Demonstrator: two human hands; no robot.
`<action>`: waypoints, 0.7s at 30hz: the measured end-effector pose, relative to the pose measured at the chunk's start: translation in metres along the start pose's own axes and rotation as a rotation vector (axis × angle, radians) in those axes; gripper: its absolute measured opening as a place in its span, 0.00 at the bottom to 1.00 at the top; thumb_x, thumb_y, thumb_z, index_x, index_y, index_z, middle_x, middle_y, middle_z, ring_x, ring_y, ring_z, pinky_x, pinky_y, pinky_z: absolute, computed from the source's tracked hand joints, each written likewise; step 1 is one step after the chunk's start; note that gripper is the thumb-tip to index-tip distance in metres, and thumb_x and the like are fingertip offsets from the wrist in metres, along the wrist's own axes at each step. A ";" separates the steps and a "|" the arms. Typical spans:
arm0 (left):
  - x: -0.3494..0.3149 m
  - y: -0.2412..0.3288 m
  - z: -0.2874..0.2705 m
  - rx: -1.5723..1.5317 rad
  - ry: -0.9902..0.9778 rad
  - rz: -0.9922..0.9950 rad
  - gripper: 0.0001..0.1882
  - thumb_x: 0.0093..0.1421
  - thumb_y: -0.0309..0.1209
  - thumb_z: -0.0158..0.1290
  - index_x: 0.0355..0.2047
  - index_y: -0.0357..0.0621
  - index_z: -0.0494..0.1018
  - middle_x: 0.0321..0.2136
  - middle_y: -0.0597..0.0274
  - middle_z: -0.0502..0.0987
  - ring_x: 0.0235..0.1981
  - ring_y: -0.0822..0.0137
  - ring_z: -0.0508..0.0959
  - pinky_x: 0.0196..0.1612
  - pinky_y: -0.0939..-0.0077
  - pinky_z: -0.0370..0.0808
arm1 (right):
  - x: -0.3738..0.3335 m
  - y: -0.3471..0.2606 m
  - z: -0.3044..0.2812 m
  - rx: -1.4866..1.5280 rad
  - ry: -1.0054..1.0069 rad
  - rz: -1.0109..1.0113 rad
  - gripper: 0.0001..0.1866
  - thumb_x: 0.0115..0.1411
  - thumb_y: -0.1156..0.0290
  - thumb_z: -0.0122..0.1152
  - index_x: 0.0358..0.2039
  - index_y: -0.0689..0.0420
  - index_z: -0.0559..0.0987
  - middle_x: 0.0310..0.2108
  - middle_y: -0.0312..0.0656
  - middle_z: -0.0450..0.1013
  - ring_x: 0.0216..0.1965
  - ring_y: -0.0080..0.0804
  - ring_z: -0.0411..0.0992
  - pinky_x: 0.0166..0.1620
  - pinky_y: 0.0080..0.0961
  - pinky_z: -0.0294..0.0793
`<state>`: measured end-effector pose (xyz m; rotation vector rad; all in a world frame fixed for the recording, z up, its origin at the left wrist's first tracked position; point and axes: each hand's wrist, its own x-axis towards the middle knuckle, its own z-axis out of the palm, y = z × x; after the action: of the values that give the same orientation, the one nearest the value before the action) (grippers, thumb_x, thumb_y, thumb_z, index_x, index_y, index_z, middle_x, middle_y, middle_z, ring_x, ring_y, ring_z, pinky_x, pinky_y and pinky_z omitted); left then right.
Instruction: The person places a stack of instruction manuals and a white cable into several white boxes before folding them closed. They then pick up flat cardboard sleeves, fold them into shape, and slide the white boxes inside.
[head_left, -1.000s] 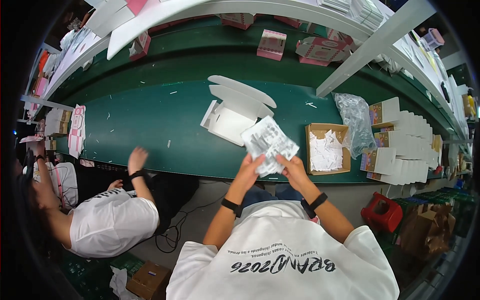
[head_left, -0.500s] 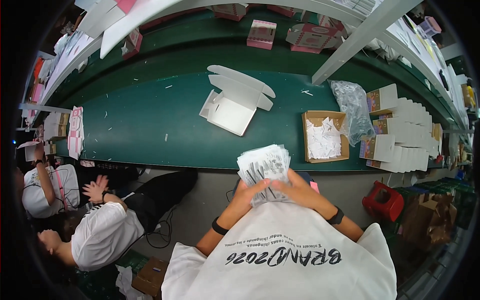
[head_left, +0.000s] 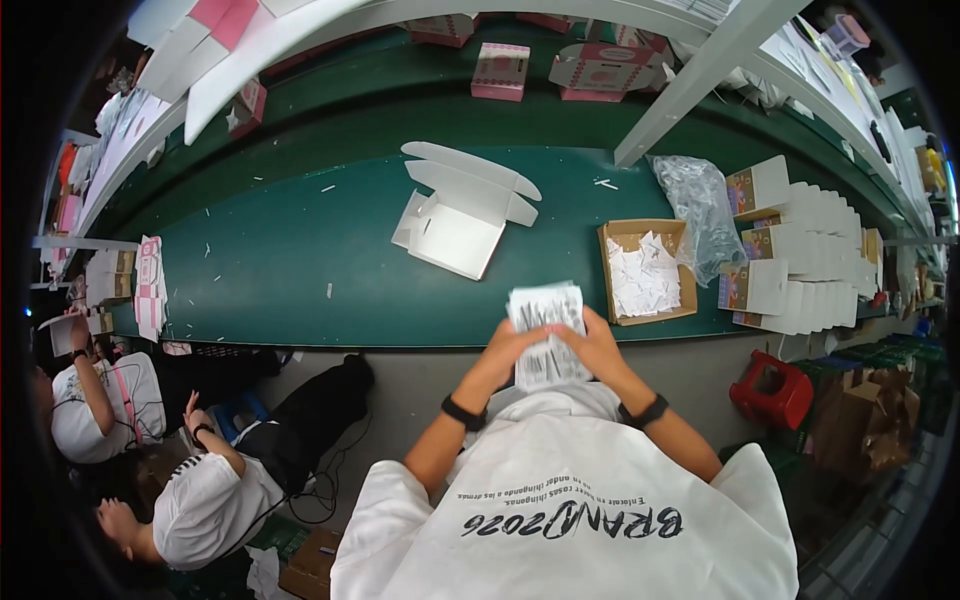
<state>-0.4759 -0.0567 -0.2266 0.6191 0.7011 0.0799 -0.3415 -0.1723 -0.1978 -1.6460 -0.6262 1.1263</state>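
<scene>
Both my hands grip a stack of white printed sheets or sachets (head_left: 548, 358) by its sides, thumbs across the top face. My left hand (head_left: 503, 352) wraps the left edge and my right hand (head_left: 597, 348) the right edge. The stack is held before my shirt, at the bench's near edge; whether it is paper or small packets I cannot tell. Beyond it on the green bench lies an open white cardboard box (head_left: 455, 235), lid flaps raised. To the right stands a shallow brown carton (head_left: 604, 270) holding white folded paper pieces (head_left: 645, 277).
A clear plastic bag (head_left: 697, 205) lies beside the carton, near rows of white box blanks (head_left: 815, 250). Pink boxes (head_left: 500, 72) stand at the back, below a white shelf frame (head_left: 700, 75). A red stool (head_left: 770, 388) is at right; two people (head_left: 215, 495) sit at left.
The stack, fanned out before, is now squared into a neat block, upright between my hands. My hands have shifted a little right and closer around it. The nearer person's hands have moved apart.
</scene>
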 end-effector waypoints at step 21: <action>0.066 0.126 -0.227 1.184 1.057 0.807 0.30 0.48 0.28 0.62 0.51 0.33 0.66 0.46 0.44 0.70 0.48 0.48 0.71 0.52 0.60 0.69 | 0.098 0.057 0.005 -0.785 0.171 -0.546 0.23 0.57 0.71 0.58 0.52 0.66 0.69 0.45 0.57 0.73 0.46 0.48 0.73 0.49 0.36 0.72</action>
<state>-0.5502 0.1790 -0.3294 2.0551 1.4768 0.8260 -0.3102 -0.1108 -0.2876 -1.9920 -1.4187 0.3318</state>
